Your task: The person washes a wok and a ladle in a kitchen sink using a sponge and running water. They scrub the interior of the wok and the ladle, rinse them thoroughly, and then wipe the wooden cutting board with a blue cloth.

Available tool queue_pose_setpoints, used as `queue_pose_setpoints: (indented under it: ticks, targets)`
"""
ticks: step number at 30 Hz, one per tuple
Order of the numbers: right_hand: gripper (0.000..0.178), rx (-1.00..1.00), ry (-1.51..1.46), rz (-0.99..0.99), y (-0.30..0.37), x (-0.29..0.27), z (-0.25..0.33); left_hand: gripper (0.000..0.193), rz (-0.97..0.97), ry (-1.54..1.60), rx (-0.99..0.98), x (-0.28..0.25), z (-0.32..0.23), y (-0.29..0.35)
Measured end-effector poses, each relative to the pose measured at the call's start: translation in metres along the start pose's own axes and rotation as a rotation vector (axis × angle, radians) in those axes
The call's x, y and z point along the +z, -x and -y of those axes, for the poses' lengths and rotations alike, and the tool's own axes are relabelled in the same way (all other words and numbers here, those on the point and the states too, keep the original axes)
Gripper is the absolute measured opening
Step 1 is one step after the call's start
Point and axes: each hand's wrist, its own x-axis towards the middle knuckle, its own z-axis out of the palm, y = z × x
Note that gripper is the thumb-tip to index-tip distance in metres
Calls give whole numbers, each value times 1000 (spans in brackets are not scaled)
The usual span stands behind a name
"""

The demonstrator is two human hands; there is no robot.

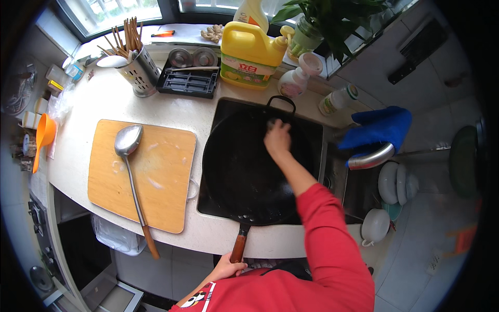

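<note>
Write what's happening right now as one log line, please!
left hand: holding brown handle | right hand: inside black wok, grip unclear | metal spatula: lying on cutting board

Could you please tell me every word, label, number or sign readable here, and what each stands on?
Yellow jug: large label characters, readable, but I'm leaving printed text uncopied.
Green-lidded bottle: label too small to read.
Blue-labelled jar: too blurred.
White bottle behind the jug: unreadable.
Black wok: none I can make out.
</note>
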Motion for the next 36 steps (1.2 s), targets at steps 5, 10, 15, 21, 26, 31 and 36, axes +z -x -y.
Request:
queue_pose_setpoints:
  ticks: [5, 10, 15, 21, 26, 31, 36]
  targets:
    - [38, -634, -475, -25, 58, 46, 86, 19, -24, -10, -9, 1, -1, 2]
    - [11, -363, -319, -64, -8, 28, 41, 20, -72, -1, 38, 7, 2, 4]
    - [28, -7, 140, -145, 18, -4, -22, 21, -80, 45, 69, 3, 10, 1]
    - [28, -521, -82, 105, 68, 53, 34, 21, -50, -11, 54, 0, 5, -2]
    - [32, -755, -64, 453, 122, 14, 14, 21, -67, 14, 51, -1, 6, 3]
    - [21, -477, 68, -33, 45, 40, 21, 20, -57, -12, 47, 3, 0, 6]
    - [27, -816, -129, 448, 142, 5, 5, 21, -77, 30, 63, 0, 4, 5]
